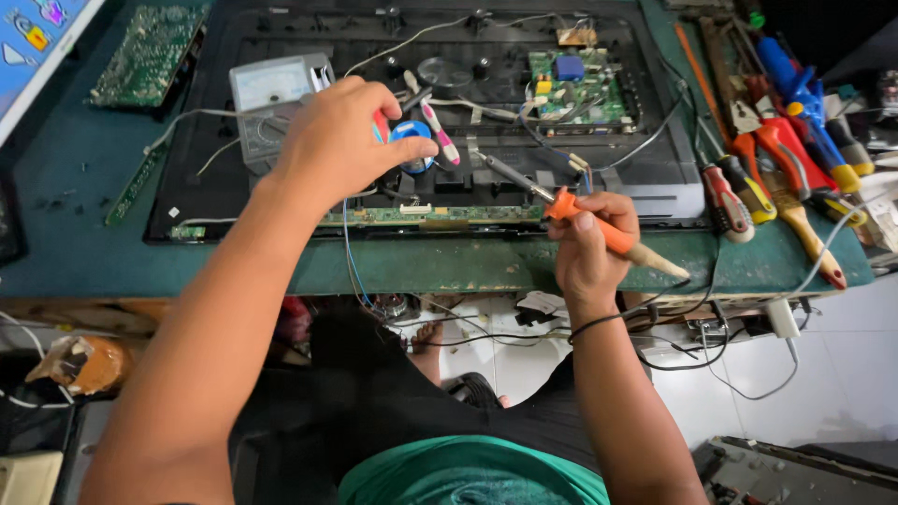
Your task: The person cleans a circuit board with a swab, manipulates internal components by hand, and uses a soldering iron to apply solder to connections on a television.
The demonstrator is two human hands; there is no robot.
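- Right hand (587,251): clenched around orange soldering iron (599,229), at near edge of opened panel (281,201).
- Left hand (337,140): pinching blue solder spool (410,140) over panel.
- Green workbench (449,264) beneath panel; screwdrivers (776,159) right of it; white tiled floor (842,365) below.

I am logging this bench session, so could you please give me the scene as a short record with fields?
Left hand: grips a small round blue spool above the opened black panel chassis.
Right hand: holds an orange-handled soldering iron, metal tip toward the chassis.
Bench: worn green-topped table.
Nearby: grey analogue meter; green circuit board; row of red, yellow and blue screwdrivers at the right.
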